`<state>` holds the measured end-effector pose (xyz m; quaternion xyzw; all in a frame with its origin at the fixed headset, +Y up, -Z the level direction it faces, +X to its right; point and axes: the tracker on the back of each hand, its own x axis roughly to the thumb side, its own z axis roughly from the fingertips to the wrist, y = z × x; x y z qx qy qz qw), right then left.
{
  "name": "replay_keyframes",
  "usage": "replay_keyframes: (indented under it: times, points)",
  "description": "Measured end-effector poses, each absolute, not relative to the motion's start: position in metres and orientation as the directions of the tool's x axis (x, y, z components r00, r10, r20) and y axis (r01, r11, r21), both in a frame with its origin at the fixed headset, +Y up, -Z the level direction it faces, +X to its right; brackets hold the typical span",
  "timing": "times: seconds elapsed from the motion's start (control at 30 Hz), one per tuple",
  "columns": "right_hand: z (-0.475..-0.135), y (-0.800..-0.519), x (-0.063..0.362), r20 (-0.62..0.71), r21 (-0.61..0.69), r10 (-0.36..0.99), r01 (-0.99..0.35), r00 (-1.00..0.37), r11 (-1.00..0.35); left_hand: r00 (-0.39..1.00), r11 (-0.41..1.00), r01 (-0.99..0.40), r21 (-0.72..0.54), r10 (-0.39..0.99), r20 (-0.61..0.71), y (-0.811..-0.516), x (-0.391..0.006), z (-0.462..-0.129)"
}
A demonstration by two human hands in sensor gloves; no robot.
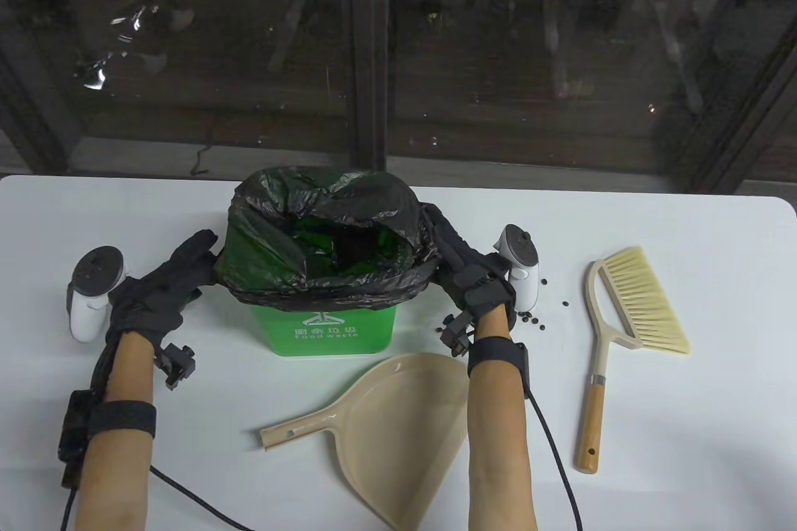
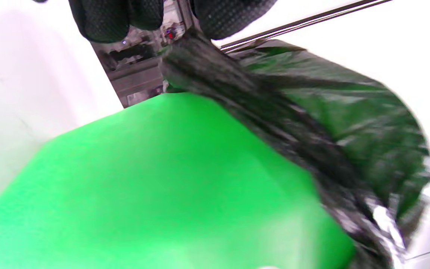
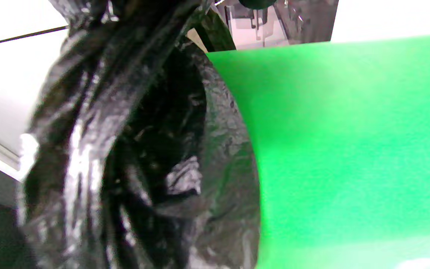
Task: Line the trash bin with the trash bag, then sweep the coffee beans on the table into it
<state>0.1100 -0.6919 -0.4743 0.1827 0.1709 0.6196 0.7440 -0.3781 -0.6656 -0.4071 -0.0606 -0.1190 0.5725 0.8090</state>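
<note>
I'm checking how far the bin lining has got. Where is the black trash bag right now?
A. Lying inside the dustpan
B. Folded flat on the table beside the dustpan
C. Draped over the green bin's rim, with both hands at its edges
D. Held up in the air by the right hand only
C: the trash bag is rolled over the rim of the green bin, with the left hand and the right hand at its two sides.

Dustpan [image 1: 398,431] cut off at bottom edge.

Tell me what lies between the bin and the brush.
In the table view, the right hand with its tracker, then scattered coffee beans on the white table, sit between the bin and the brush.
</note>
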Motion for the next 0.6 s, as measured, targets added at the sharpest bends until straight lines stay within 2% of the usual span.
replay_keyframes:
  times: [0.1,0.23,0.47,0.6]
  points:
    - [-0.460,-0.688,0.122,-0.010,0.472,0.992,-0.874,0.123,0.113,0.330,0.358,-0.909,-0.213,0.931,0.156,-0.663,-0.373,-0.391]
    - [-0.435,-0.680,0.137,0.029,0.438,0.998,-0.896,-0.063,-0.070,0.317,0.352,-0.910,-0.221,0.932,0.177,-0.667,-0.360,-0.366]
    - [-0.391,-0.668,0.162,0.086,0.380,0.970,-0.892,-0.230,-0.245,0.404,0.449,-0.867,-0.217,0.888,0.221,-0.666,-0.342,-0.334]
    - [-0.367,-0.665,0.176,0.112,0.321,0.920,-0.862,-0.376,-0.392,0.431,0.488,-0.850,-0.200,0.861,0.269,-0.664,-0.329,-0.318]
